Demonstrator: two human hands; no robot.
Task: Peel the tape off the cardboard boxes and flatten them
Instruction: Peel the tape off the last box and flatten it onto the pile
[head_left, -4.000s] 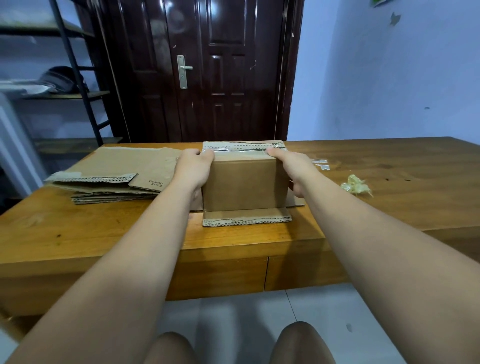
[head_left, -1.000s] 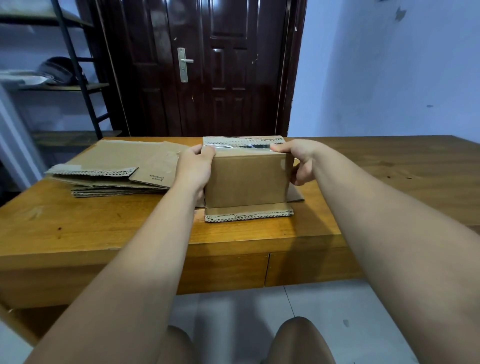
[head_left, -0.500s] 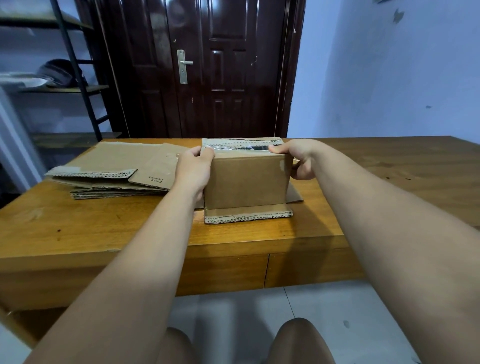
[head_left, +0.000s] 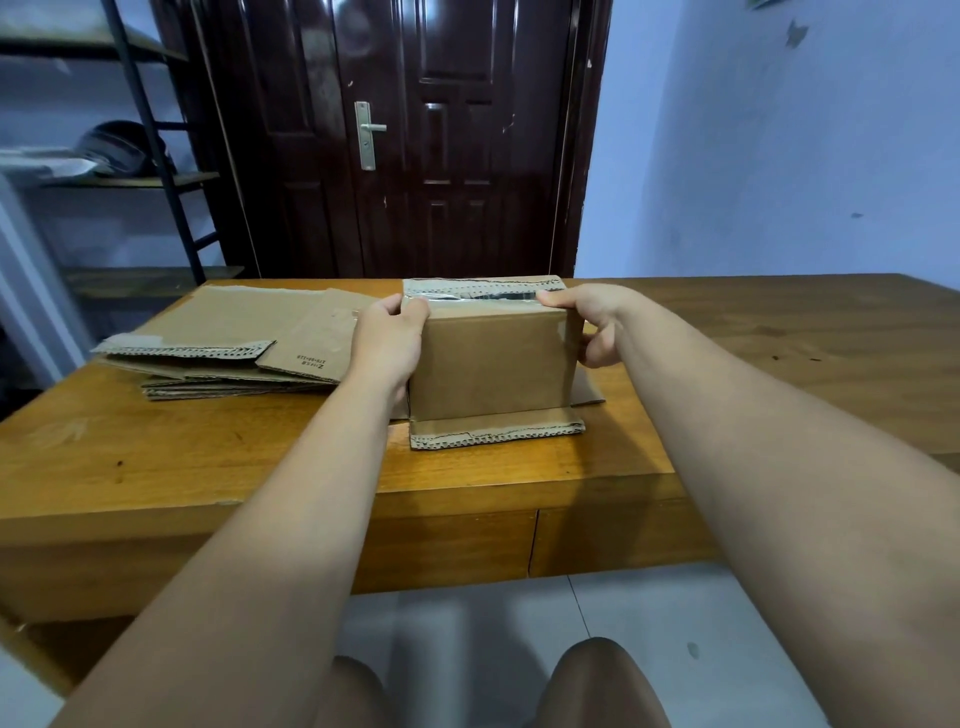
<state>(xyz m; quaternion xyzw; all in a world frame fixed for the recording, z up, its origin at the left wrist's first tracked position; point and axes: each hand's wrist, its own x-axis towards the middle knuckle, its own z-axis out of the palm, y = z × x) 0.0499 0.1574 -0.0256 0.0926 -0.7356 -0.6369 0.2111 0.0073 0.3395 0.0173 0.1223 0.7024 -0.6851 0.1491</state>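
Head view, the only one supplied: the cardboard box (head_left: 493, 364) stands upright on the wooden table (head_left: 208, 457), near the front edge and at centre, with its bottom flap (head_left: 496, 431) splayed flat toward the camera. A strip of clear tape (head_left: 470, 296) runs along the top seam and is not yet peeled. The left hand (head_left: 389, 338) grips the box's upper left corner, fingers curled over the top edge, bracing it. The right hand (head_left: 592, 322) clasps the upper right corner, with one digit laid on the top edge at the end of the tape and the other fingers curled against the right side. Whether a tape end is already pinched cannot be told. A stack of flattened boxes (head_left: 234, 343) lies just beside the box, to its left. Assessment: the step in hand is starting the tape. Recommended practice is to hold the left brace firm, lift the tape end at the right corner with a nail, then draw it low and steadily along the seam toward the left, so that it comes away whole without tearing the board.
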